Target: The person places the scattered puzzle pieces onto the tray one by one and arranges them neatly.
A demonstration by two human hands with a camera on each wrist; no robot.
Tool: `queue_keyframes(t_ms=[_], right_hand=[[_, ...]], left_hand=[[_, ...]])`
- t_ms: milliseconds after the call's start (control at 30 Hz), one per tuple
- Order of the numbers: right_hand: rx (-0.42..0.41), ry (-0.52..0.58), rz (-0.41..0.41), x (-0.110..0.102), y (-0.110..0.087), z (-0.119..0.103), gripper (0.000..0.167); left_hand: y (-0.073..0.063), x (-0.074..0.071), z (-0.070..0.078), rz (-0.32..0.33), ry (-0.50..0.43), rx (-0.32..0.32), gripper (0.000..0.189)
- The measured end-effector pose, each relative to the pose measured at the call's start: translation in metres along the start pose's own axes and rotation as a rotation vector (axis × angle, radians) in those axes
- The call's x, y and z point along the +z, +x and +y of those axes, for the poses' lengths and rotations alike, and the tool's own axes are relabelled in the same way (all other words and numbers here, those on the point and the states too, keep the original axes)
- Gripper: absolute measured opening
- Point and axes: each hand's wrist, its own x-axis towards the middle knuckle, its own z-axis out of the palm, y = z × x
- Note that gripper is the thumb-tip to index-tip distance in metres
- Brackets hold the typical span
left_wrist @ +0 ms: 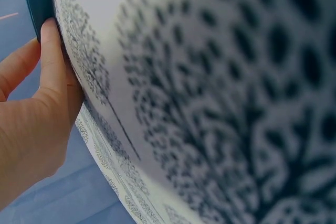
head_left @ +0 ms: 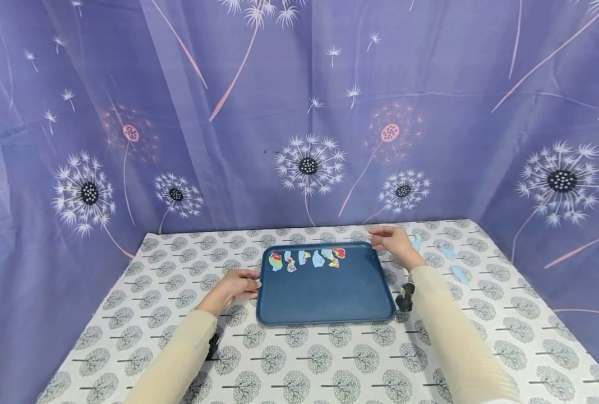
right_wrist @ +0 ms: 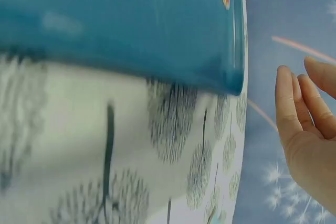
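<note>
A dark blue tray [head_left: 325,294] lies on the patterned cloth. Along its back part sit several small, irregular, torn-looking paper pieces [head_left: 318,258] in light blue, red and yellow. My left hand [head_left: 236,286] is at the tray's left rim; in the left wrist view its fingertips [left_wrist: 50,27] touch the tray edge [left_wrist: 39,3]. Close by the tray's back right corner is my right hand [head_left: 392,241], fingers loosely extended. The right wrist view shows this hand [right_wrist: 310,114] with nothing between its fingers and thumb, apart from the tray corner [right_wrist: 231,80].
Right of the tray, light blue pieces [head_left: 448,252] lie on the cloth, one of them partly behind the right hand. The tree-print tablecloth [head_left: 299,359] covers the table. A purple dandelion-print curtain [head_left: 239,157] hangs behind it and at both sides.
</note>
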Motion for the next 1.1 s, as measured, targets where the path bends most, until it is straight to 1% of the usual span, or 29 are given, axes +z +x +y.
queue_keyframes(t_ms=[300, 400, 567, 767, 900, 1033, 1100], right_hand=[[-0.002, -0.022, 0.041, -0.032, -0.012, 0.007, 0.044], [-0.006, -0.059, 0.051, -0.043, -0.015, 0.01, 0.045], [-0.015, -0.127, 0.04, -0.061, -0.024, 0.02, 0.049], [0.004, -0.236, 0.026, -0.087, -0.04, 0.031, 0.058], [0.013, -0.268, 0.0, -0.105, -0.053, 0.035, 0.063], [0.03, -0.325, -0.008, -0.122, -0.064, 0.041, 0.071], [0.033, -0.331, -0.008, -0.13, -0.069, 0.045, 0.072]], left_hand=[[0.0, -0.001, 0.002, 0.006, 0.021, -0.003, 0.043], [0.001, -0.001, 0.002, 0.008, 0.013, -0.005, 0.044], [0.002, -0.002, 0.001, 0.016, 0.009, -0.001, 0.043], [0.0, 0.0, 0.002, 0.014, 0.003, -0.003, 0.043], [-0.001, 0.0, 0.001, 0.008, 0.007, -0.001, 0.043], [0.0, 0.0, 0.001, 0.004, 0.02, -0.007, 0.042], [0.001, 0.0, 0.001, 0.011, 0.023, -0.011, 0.041]])
